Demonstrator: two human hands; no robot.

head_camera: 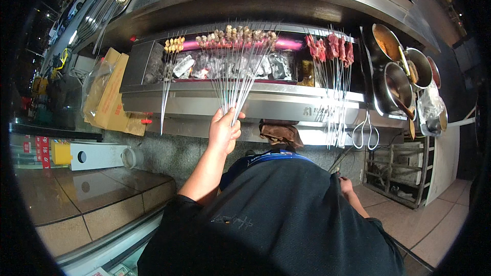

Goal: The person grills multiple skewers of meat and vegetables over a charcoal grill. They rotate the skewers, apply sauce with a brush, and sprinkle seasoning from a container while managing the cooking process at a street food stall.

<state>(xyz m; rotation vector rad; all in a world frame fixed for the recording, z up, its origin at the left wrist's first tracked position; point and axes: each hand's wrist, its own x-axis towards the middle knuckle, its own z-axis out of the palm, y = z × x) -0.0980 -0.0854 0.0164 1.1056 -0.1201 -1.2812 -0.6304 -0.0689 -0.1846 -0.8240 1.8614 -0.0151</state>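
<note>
My left hand is closed round the lower ends of a fanned bunch of metal skewers. Small browned pieces of food on their far ends lie over the charcoal grill, above grey-white coals. To the left, a few skewers of yellowish pieces rest across the grill. At the right, several skewers of raw red meat lie with their bare ends over the front edge. My right hand hangs low beside my body at the right; whether it holds anything is unclear.
Metal pots with sauce or seasoning, a wooden-handled brush and tongs stand right of the grill. A cardboard box in plastic is at the left. A brown cloth hangs at the front. A metal rack stands low right.
</note>
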